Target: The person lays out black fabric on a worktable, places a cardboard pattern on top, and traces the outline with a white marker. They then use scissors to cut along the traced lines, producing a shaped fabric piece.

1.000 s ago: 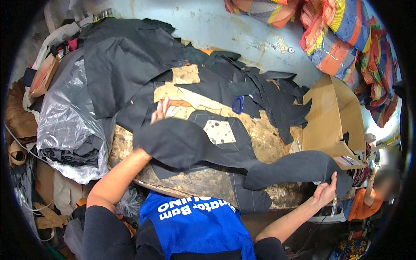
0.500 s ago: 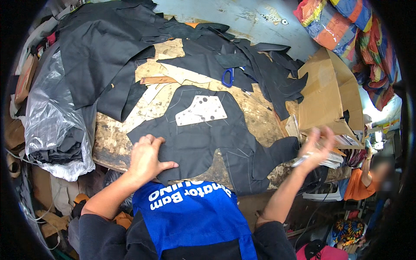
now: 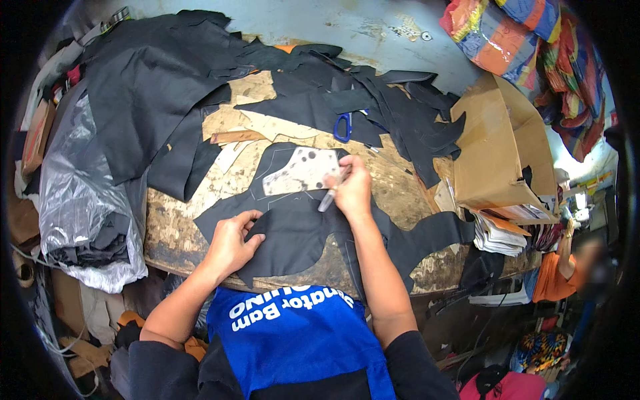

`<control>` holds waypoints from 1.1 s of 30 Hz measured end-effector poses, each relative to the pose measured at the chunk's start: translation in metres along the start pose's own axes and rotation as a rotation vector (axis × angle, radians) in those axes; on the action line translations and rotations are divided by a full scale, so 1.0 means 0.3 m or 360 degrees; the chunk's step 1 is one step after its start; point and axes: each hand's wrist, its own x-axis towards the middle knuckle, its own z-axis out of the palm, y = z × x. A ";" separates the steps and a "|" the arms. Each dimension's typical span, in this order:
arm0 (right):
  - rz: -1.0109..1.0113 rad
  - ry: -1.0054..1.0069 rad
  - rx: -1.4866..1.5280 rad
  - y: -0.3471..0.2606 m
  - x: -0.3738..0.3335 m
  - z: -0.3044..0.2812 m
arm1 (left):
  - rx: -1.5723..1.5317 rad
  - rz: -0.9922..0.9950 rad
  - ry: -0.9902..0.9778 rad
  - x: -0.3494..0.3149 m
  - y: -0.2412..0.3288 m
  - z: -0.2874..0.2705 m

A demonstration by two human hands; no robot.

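Head view: on a worn wooden table [image 3: 172,230] lies a large black sheet [image 3: 287,233], with the person's two hands over it. The left hand [image 3: 230,243] rests at the sheet's left side; its thumb and index finger stand apart, with dark material showing in the gap between them. Its other fingers are partly hidden, so whether they pinch the sheet or only press on it cannot be told.

The right hand [image 3: 352,185] is over the upper part of the sheet, its fingers closed around a slim, clear pen-like tool [image 3: 327,200], slightly blurred. The tool slants out below the fingertips, its lower end toward the person and a little to the left; whether that end touches the sheet is unclear.

A pale template [image 3: 300,170] with dark spots lies flat on the sheet, just left of the right hand. The right fingertips overlap its right edge, though contact is hard to judge. It sits well beyond the left fingers, farther from the person. Thin pale lines run on the black surface near the template.

Beyond the template are a wooden strip [image 3: 237,136], a blue loop handle [image 3: 343,128] and black scraps [image 3: 287,87]. A cardboard box [image 3: 490,143] stands to the right, and a clear plastic bag [image 3: 80,200] to the left.
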 end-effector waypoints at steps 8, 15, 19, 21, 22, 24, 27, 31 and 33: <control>-0.0100 0.0481 0.1409 0.032 0.053 -0.374 | -0.0302 0.0092 0.0227 0.126 -0.004 -0.010; -0.0003 0.0802 0.1649 0.053 -0.002 -0.544 | -0.0431 0.0301 0.0047 0.304 0.205 -0.074; 0.0102 0.1097 0.1505 0.110 -0.036 -0.665 | -0.0852 0.0786 0.0441 0.547 0.285 -0.336; 0.0150 0.0839 0.1527 0.139 -0.063 -0.690 | -0.0983 0.0700 0.0750 0.668 0.246 -0.584; 0.0199 0.0754 0.1524 0.150 -0.076 -0.695 | -0.1012 0.0559 0.0922 0.719 0.200 -0.703; 0.0293 0.0542 0.1521 0.173 -0.090 -0.642 | -0.1395 0.0205 0.0972 0.796 0.064 -0.904; 0.0446 0.0260 0.1545 0.189 -0.076 -0.498 | -0.1258 -0.0160 0.1486 0.851 -0.141 -1.011; 0.0484 -0.0088 0.1281 0.167 -0.046 -0.313 | 0.1177 0.0385 0.2098 0.739 -0.157 -0.774; 0.0402 -0.0219 0.1091 0.143 -0.031 -0.260 | 0.0852 0.1034 0.1559 0.642 -0.085 -0.515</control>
